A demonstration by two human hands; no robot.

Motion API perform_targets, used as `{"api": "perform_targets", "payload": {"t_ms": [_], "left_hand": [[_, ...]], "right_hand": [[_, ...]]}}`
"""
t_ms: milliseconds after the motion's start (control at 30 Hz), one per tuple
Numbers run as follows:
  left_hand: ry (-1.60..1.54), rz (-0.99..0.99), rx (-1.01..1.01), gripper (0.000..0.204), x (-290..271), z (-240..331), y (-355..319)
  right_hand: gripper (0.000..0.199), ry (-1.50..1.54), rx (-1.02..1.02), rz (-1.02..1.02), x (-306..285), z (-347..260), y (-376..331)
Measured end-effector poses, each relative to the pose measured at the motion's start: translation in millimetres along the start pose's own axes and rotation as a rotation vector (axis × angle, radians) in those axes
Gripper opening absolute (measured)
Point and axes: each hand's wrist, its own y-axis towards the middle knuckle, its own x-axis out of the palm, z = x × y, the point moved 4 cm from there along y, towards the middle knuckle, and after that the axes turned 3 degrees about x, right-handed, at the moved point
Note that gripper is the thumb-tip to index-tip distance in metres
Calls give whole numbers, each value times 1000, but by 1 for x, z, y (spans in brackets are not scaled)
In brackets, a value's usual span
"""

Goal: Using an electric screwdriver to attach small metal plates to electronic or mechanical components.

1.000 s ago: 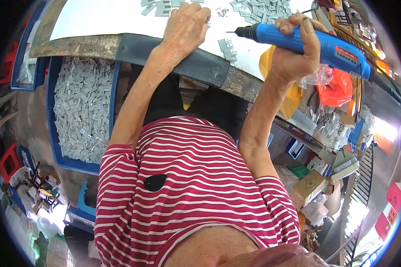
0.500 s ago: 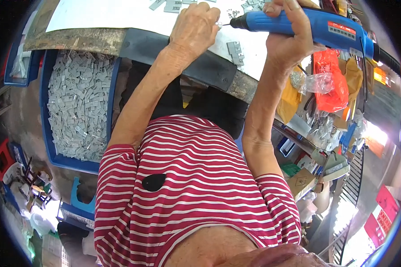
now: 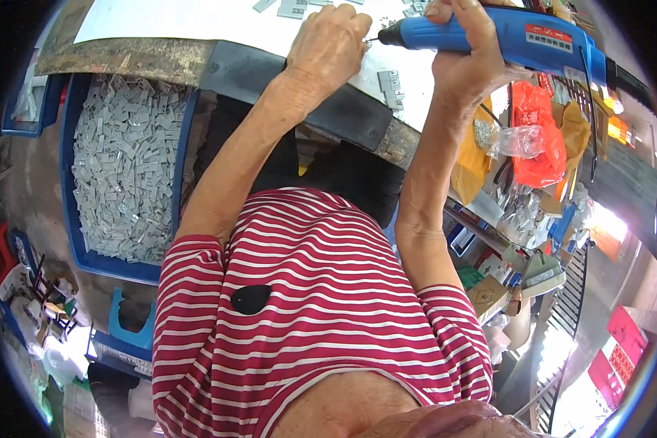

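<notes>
My right hand (image 3: 469, 62) is wrapped round a blue electric screwdriver (image 3: 434, 36), held level with its bit toward the left. Close to the bit's tip, my left hand (image 3: 330, 47) pinches a small grey piece (image 3: 367, 43), mostly hidden by the fingers. Whether the bit touches it I cannot tell. On the white work surface, between and below the hands, lies a short row of flat grey pieces (image 3: 390, 89). More grey pieces (image 3: 293, 9) lie beyond my left hand, and others (image 3: 416, 7) lie past the screwdriver's nose.
A blue bin (image 3: 113, 265) heaped with small grey pieces stands left, below the table's worn edge (image 3: 124, 62). Dark padding (image 3: 347, 117) covers the front edge. To the right hang a red plastic bag (image 3: 536, 135) and the screwdriver's black cord (image 3: 635, 89).
The whole view has shifted slightly, with the bench a little higher in the picture. Both hands keep nearly the same pose, the screwdriver's bit still at the pinched grey piece.
</notes>
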Motion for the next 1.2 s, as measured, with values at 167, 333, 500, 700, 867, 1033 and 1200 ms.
{"api": "perform_targets", "payload": {"t_ms": [167, 333, 500, 700, 867, 1033, 1200], "left_hand": [[-74, 12, -58, 11, -6, 8, 7], [-104, 22, -65, 11, -7, 7, 8], [-119, 23, -64, 11, -4, 5, 9], [-173, 48, -34, 11, -7, 5, 8], [-176, 59, -37, 11, -7, 4, 7], [-157, 46, -38, 11, -6, 5, 7], [-168, 47, -46, 9, -8, 4, 8]], "right_hand": [[19, -218, 48, 59, -4, -1, 2], [19, 119, 182, -4, 7, -19, -4], [20, -123, 31, 18, 0, -3, -1], [19, 668, 245, -38, 3, 15, -2], [17, -91, 38, -32, 1, 0, -1], [15, 641, 232, -50, 7, 10, -4], [14, -61, 12, -39, 5, 0, -3]]}}
